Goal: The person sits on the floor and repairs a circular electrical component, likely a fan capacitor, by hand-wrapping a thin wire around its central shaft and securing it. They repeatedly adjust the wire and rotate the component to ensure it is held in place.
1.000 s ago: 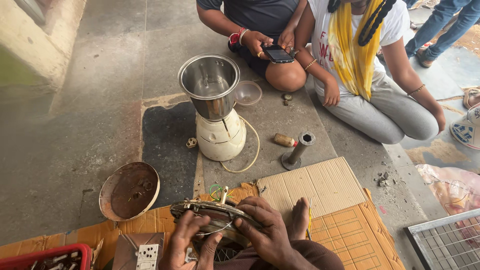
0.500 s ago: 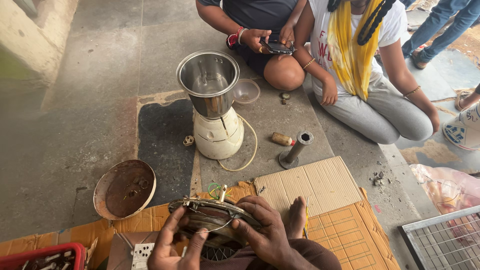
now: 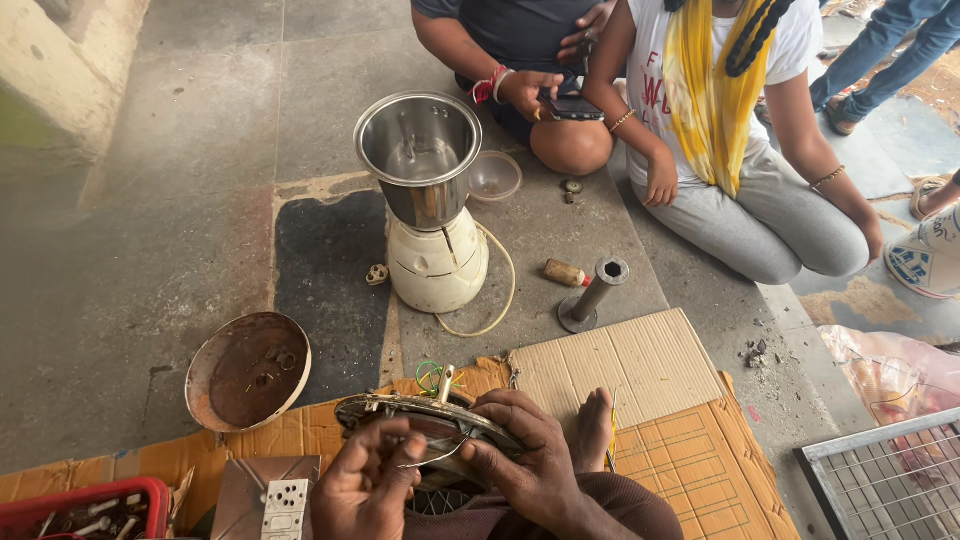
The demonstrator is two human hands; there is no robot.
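Versus half a second ago: the left hand [image 3: 365,490] has curled tighter against the near rim of the round, rusty metal disc assembly [image 3: 425,418], fingers bent in rather than spread. The right hand [image 3: 525,455] remains draped over the disc's right edge. Disc position unchanged, low in view, above the lap and over the brown cardboard sheet [image 3: 640,375] on the floor.

Left grip: pinched on a thin bent wire [image 3: 432,460] that runs across toward the right hand's fingers. Right grip: clenched on the disc's rim, steadying it. Disc sits between both hands, tilted slightly toward the camera; green wire [image 3: 428,375] loops just behind it.

Farther back on the stone floor: a cream mixer base carrying a steel jar [image 3: 425,195], and a rusty round pan [image 3: 248,370] to the left.
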